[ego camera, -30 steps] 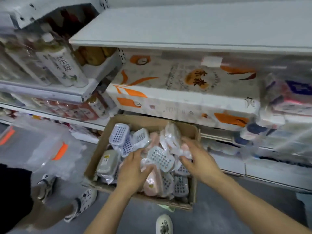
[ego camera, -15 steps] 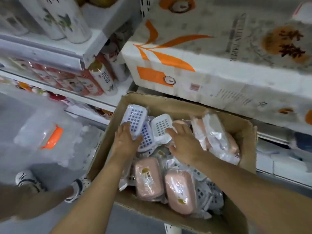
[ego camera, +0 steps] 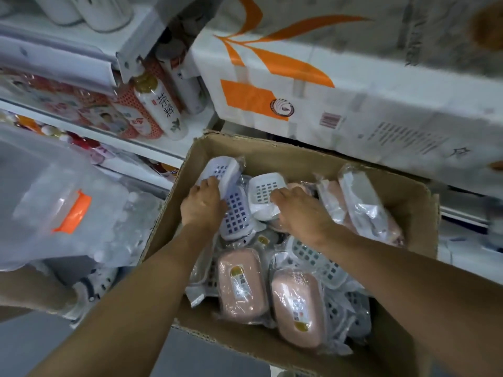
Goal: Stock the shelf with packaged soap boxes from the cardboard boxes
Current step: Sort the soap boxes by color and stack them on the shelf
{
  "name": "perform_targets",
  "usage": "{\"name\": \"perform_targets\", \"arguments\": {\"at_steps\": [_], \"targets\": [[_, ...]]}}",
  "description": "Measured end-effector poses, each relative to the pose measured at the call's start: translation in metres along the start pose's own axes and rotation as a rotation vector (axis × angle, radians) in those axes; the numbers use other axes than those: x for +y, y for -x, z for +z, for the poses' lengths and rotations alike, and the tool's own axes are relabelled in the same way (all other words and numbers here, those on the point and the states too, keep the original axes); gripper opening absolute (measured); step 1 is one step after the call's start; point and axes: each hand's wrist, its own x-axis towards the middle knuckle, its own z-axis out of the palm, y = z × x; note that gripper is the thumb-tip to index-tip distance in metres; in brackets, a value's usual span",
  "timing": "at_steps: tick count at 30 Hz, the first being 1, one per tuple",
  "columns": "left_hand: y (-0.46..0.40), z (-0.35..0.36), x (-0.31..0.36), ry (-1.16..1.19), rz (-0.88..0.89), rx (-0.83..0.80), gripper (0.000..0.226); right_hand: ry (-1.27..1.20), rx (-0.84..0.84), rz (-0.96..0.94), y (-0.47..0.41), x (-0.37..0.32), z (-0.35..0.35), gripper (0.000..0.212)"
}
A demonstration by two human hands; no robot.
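The soap boxes lie in a heap in the carton, which sits low in front of the shelf. There are white ones with square holes and pink ones, each in a thin clear bag.

The left hand curls its fingers on a white box at the far left of the carton. The right hand lies on another white box just beside it; I cannot tell if its grip is closed.

They look light and hard. The bags look slippery and crinkly, so it seems best to hold a box by its 2 long sides, not by the loose bag.

A big white and orange pack hangs over the far side of the carton. Bottles stand on the shelf to the left. A clear tub is at the near left.
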Motion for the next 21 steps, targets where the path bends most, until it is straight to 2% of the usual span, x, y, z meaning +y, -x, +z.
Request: {"name": "perform_targets", "arguments": {"at_steps": [2,6,8,10,12,15,21], "targets": [[0.008,-0.014,-0.002,0.232,-0.042,0.015,0.038,-0.136,0.070,0.052,0.014,-0.001,-0.013,0.040],[0.047,-0.048,0.010,0.676,-0.209,0.085,0.028,-0.567,0.254,0.161,0.049,-0.001,-0.044,0.030],[0.074,-0.064,0.030,0.862,-0.288,0.070,0.024,-0.835,0.332,0.192,0.072,0.002,-0.060,0.021],[0.108,-0.078,0.051,1.009,-0.278,0.029,0.015,-1.022,0.387,0.247,0.100,0.009,-0.080,0.010],[0.140,-0.089,0.073,1.048,-0.203,0.008,0.007,-1.092,0.419,0.320,0.134,0.022,-0.100,0.005],[0.182,-0.104,0.115,1.109,-0.121,-0.016,0.004,-1.165,0.433,0.451,0.192,0.051,-0.121,0.024],[0.263,-0.111,0.247,1.239,-0.015,-0.100,0.006,-1.352,0.621,0.588,0.340,0.121,-0.146,0.018]]}}
